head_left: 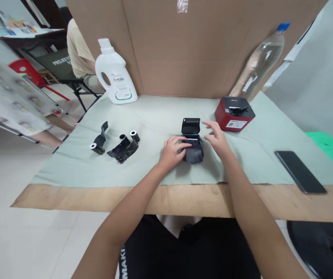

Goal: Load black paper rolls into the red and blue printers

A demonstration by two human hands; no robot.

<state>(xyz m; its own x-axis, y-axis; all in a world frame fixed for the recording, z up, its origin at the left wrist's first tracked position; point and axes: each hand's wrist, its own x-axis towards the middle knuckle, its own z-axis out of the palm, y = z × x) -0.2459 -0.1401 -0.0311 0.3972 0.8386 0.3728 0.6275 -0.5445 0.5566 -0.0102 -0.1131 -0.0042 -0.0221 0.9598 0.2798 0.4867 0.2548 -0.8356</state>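
A small black device, which looks like a portable label printer point(194, 149), sits on the cloth in front of me with its lid point(191, 125) raised. Dark, film-like material hangs over its near side. My left hand point(173, 150) grips the printer from the left, its fingers reaching over the opening. To the right of the raised lid, my right hand point(216, 138) is held with fingers apart and nothing in them. On the left lie a small roll with a black strip point(97, 148), a crumpled black film piece point(124, 150) and another small roll point(135, 135).
A red and black box point(234, 114) stands behind my right hand, near a clear bottle point(259, 64). A white jug point(116, 75) stands at the back left before a cardboard panel point(180, 50). A phone point(300, 171) lies at the right edge. A person point(81, 54) sits beyond.
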